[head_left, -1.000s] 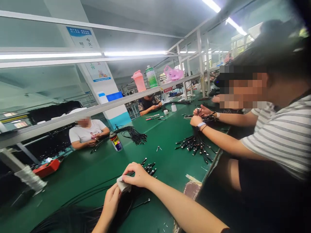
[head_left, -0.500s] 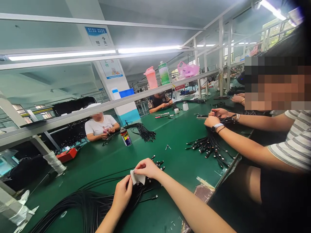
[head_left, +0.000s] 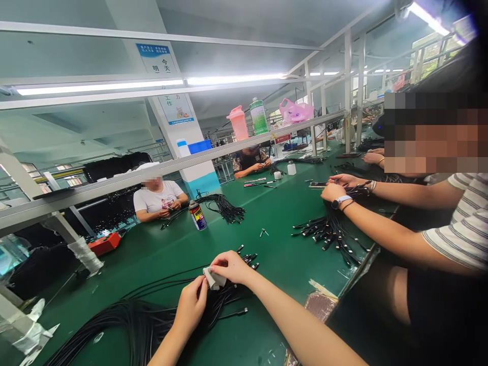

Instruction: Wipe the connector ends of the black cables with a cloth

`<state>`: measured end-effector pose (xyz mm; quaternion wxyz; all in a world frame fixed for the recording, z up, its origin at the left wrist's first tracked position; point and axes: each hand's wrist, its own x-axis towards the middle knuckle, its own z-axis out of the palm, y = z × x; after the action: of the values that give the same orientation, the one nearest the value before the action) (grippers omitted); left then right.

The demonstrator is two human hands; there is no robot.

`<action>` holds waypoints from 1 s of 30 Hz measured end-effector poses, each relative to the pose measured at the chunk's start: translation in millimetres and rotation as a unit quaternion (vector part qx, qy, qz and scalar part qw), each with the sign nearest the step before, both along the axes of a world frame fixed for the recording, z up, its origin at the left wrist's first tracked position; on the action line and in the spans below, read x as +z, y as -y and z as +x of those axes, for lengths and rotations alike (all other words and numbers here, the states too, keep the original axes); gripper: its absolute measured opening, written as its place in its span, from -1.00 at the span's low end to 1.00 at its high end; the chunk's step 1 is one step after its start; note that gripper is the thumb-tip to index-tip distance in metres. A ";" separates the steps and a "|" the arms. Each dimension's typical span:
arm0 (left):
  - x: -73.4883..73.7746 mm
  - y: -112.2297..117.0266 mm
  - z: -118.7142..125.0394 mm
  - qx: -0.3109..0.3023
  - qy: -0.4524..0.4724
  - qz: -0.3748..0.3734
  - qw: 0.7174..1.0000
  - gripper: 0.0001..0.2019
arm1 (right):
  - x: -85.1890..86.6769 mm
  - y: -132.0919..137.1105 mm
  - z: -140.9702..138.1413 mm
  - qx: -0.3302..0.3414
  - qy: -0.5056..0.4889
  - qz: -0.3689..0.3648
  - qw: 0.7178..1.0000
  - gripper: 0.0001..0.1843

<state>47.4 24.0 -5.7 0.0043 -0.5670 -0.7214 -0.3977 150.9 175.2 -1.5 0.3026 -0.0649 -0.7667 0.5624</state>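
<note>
My right hand (head_left: 231,266) pinches a small white cloth (head_left: 212,278) over a bundle of black cables (head_left: 145,317) that lies on the green table (head_left: 274,249). My left hand (head_left: 191,305) is closed just beside the cloth, gripping the cables below it. The cables' plug ends (head_left: 247,256) fan out just past my right hand. The bundle trails away to the lower left.
A co-worker in a striped shirt sits at my right, hands (head_left: 335,188) on another cable bundle (head_left: 328,231). Two people sit across the table. A spray can (head_left: 197,215) stands mid-table. A red box (head_left: 104,243) lies at the left. Bottles (head_left: 247,119) stand on the overhead shelf.
The view swung right between the earliest frame and half a second ago. My hands stay together on the cloth and cables, and the cloth is now folded smaller under my right fingers.
</note>
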 end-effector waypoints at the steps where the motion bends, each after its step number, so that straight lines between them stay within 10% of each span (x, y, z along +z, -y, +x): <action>1: 0.4 0.0 0.3 -0.002 0.004 0.000 1.000 -0.63 | 0.6 0.4 0.5 -0.002 -0.002 0.008 1.000 -0.82; 30: -0.6 1.8 -0.4 -0.010 0.032 -0.012 0.999 -0.61 | -7.0 5.1 0.0 0.008 0.090 -0.001 0.996 -0.89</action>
<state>47.0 22.2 -6.3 -0.0293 -0.5612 -0.7202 -0.4068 150.9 170.1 -8.6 0.2278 -0.1093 -0.7908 0.5574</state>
